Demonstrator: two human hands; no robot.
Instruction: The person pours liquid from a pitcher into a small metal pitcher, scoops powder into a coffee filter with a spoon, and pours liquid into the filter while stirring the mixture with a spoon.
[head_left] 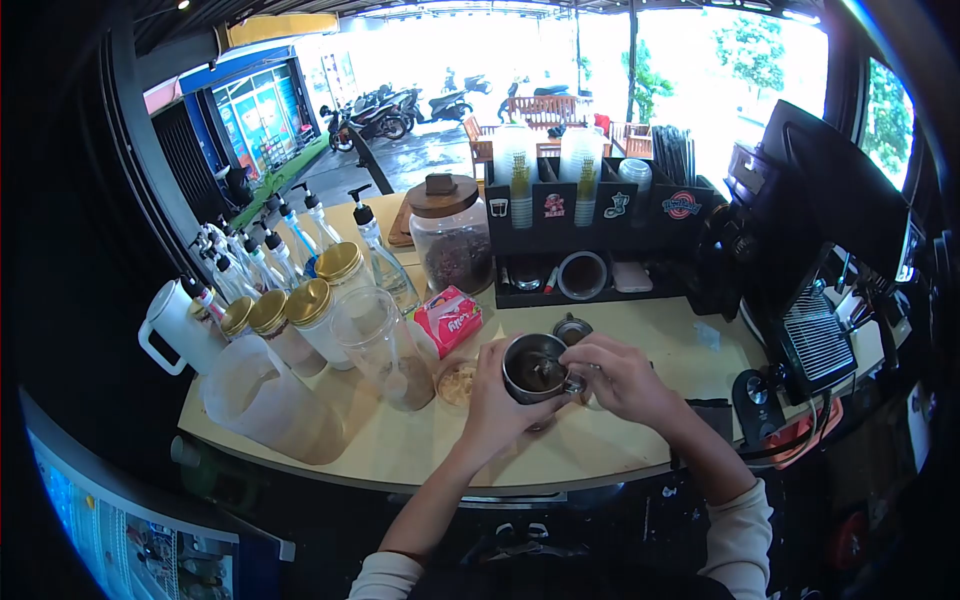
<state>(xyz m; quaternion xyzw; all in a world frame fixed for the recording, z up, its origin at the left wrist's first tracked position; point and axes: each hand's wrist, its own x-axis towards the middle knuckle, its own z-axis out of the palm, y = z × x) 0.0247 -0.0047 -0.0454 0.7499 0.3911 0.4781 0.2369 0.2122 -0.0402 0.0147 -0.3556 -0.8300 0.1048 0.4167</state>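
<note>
My left hand [492, 392] is wrapped round a metal cup [510, 376] with dark contents, keeping it upright over the counter. My right hand [618, 377] is closed in a pinch at the cup's right rim, on what looks like a spoon [547, 371] dipping inside; its handle is mostly hidden by the fingers. A small round metal piece [572, 328] sits just beyond the cup. Left of my left hand are a shallow dish of pale contents [457, 383] and a clear plastic container [368, 325] with brown powder and a light scoop.
Gold-lidded jars [310, 302], pump bottles [370, 240] and a white pitcher [180, 325] crowd the left. A pink tissue pack [448, 320] lies before a wood-lidded jar [452, 250]. A black cup organiser [600, 205] stands behind; an espresso machine [820, 330] is at right.
</note>
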